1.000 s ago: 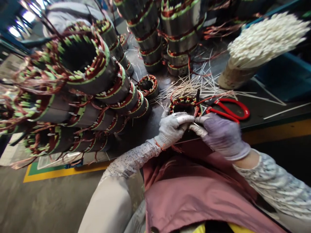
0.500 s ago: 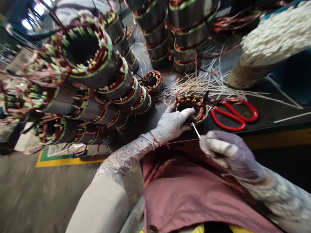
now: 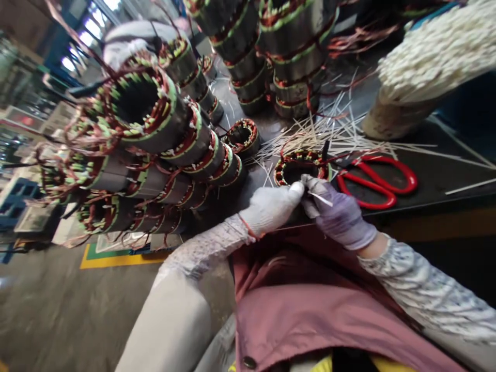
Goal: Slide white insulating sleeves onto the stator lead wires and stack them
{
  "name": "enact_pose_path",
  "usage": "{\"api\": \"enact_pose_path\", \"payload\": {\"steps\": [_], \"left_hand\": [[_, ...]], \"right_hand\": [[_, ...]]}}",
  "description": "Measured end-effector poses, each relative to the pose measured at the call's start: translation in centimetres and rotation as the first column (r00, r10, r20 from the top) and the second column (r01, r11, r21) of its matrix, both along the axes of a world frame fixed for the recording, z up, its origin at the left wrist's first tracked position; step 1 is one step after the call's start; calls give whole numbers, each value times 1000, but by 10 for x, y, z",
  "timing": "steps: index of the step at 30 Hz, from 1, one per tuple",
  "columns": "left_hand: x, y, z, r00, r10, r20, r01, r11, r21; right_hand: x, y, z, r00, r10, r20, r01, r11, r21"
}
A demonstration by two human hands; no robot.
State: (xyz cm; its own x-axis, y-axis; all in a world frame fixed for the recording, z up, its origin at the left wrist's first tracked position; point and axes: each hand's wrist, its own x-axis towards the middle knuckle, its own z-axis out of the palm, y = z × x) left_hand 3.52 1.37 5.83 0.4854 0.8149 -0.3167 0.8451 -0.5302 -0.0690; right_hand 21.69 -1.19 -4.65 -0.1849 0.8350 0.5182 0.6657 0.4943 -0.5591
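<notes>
A small motor stator point(image 3: 279, 170) with red copper windings and a green-edged rim stands on the bench in front of me. At its near rim, my gloved left hand point(image 3: 273, 206) is closed, thumb and fingers pressed together; what they pinch is hidden. My gloved right hand point(image 3: 339, 212) meets it there, its fingertips pinching a short white cord point(image 3: 321, 198) whose end sticks out to the right. The fingers of both hands cover part of the near rim. Just right of the stator lie red-handled scissors point(image 3: 382, 181).
Several stacked stators point(image 3: 155, 134) lean at the left, with more stacks point(image 3: 294, 62) at the back. A single stator point(image 3: 242, 137) stands left of the work. Loose white cords point(image 3: 321, 129) are strewn behind it. A thick bundle of white cords point(image 3: 430, 67) stands at the right.
My right hand has moved up and left to the stator's near rim, beside the left. My left hand has drawn back from over the opening and closed its fingers at the rim.
</notes>
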Motion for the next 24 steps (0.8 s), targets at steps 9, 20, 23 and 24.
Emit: {"api": "enact_pose_path", "payload": {"steps": [9,20,23,24], "left_hand": [[-18,59,15,851,-512,-115,525,832,181],[-22,53,-21,793,-455,405,435,889,145],[-23,47,-28,791,-366,491,336,930,151],[-23,46,-30,789,-355,502,322,934,155]], "right_hand": [[59,59,34,948,310,69,-317,932,175],[109,96,87,746,-599,291,603,793,85],[98,101,94,724,-597,345,625,780,36],[95,102,95,714,-601,359,639,769,16]]}}
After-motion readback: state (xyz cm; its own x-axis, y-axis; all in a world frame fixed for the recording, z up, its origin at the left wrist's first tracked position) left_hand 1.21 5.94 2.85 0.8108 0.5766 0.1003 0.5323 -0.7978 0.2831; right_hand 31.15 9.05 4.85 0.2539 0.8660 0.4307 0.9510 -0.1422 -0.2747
